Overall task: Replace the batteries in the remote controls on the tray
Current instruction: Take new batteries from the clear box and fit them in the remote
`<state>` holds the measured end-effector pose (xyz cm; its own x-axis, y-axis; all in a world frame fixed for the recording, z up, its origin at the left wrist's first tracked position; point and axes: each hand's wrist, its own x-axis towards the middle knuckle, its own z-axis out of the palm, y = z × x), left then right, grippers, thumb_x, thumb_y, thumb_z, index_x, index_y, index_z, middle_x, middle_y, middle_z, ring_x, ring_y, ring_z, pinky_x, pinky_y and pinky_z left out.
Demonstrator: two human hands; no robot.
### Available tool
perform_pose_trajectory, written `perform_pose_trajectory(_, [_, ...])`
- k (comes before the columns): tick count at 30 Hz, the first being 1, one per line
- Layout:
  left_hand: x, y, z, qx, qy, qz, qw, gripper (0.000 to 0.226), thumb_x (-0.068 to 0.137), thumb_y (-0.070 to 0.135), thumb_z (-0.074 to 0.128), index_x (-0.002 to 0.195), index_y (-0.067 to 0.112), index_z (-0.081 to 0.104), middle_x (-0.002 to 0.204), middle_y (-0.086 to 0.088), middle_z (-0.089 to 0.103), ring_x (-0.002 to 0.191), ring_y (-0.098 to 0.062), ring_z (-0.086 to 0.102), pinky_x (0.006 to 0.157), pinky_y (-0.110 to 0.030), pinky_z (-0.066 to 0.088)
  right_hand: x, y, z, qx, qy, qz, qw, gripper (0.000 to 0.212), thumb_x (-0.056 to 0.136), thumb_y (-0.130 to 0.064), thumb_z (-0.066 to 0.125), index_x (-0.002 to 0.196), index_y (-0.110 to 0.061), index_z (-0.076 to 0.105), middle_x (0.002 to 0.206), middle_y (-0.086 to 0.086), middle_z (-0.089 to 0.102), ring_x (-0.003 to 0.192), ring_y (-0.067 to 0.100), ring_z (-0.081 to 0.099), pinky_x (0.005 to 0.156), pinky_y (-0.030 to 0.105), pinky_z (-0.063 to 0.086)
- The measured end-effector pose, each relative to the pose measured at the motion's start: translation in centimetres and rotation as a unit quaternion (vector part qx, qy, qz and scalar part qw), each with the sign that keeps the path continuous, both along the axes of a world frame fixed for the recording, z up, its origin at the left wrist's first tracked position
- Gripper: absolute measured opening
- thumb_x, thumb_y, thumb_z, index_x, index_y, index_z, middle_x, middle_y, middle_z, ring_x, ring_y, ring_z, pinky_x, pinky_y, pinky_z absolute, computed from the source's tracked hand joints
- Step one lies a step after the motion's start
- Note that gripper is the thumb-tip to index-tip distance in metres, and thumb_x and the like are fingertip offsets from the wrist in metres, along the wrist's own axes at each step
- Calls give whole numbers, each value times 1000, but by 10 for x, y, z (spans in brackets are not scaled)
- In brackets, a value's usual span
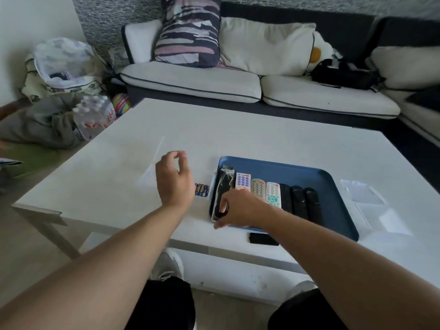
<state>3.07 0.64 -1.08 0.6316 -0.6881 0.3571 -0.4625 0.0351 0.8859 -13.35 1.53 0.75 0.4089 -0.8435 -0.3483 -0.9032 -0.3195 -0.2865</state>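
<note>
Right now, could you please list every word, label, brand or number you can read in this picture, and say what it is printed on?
No text can be read.
Batteries: blue and yellow label print, too blurred to read.
Three light remotes on the blue tray: button markings too small to read.
Pack of water bottles: red characters on the wrap, too blurred to read.

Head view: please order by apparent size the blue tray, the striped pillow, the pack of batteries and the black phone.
1. blue tray and striped pillow: look similar; the pillow is farther, so unranked.
2. black phone.
3. pack of batteries, partly hidden by the left hand.
</note>
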Motion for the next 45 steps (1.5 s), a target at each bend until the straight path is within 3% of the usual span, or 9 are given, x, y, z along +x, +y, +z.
perform_pose_trajectory(5, [-10,4,6,45,69,-39,996,27,96,36,50,101,19,72,112,0,72,112,-21,62,92,-34,47,0,18,-7,-143,75,28,986,33,91,-42,67,115,-20,62,104,6,69,93,26,64,77,34,44])
perform_pose_trajectory(15, [-34,11,30,146,105,-104,978,30,94,38,55,81,14,68,87,-5,73,89,-27,69,77,-36,51,-23,16,42,-129,-93,-18,987,29,89,-56,60,107,-34,65,86,-12,62,87,18,59,65,31,43])
perform_pose_trajectory(21, [-56,20,43,262,317,-199,890,38,100,45,55,91,9,65,81,-10,67,64,-23,63,52,-29,55,-47,19,55,-178,-66,9,982,28,92,-55,57,110,-34,62,87,-11,62,81,19,60,62,33,42])
perform_pose_trajectory(24, [-57,17,44,238,405,-221,855,28,95,18,67,111,-5,67,89,-15,69,63,-20,69,54,-28,60,-53,18,57,-203,-74,5,976,30,94,-55,53,114,-35,61,97,-9,69,87,20,63,69,34,47])
perform_pose_trajectory(28, [-68,20,48,245,467,-282,802,13,93,14,69,98,2,69,77,-11,69,58,-17,67,70,-32,60,-56,19,59,-216,-90,16,972,31,94,-53,54,119,-36,58,100,-10,69,91,20,63,73,34,47])
perform_pose_trajectory(33, [-84,18,58,213,413,-301,833,21,104,22,52,96,7,65,77,-10,71,59,-20,70,55,-34,57,-66,16,69,-100,-192,-28,976,30,83,-48,75,108,-34,66,77,-15,60,64,1,54,59,20,42])
perform_pose_trajectory(36, [-87,18,56,202,328,-314,868,25,105,35,50,114,13,58,100,-15,70,70,-27,73,57,-42,59,-86,7,75,103,-350,-132,922,19,87,-29,76,104,-20,72,73,-5,58,53,4,44,52,17,39])
perform_pose_trajectory(39, [-89,19,53,202,308,-328,870,30,107,43,42,115,17,55,101,-10,75,74,-29,74,48,-35,55,-106,0,78,287,-489,-196,800,24,97,-2,57,120,0,63,90,13,62,72,15,59,65,24,52])
perform_pose_trajectory(45, [-92,20,53,217,317,-322,865,45,108,46,32,107,14,64,81,-1,76,66,-25,72,44,-27,48,-115,-8,72,329,-595,-238,694,28,101,6,46,126,5,56,107,19,68,109,35,69,90,39,59])
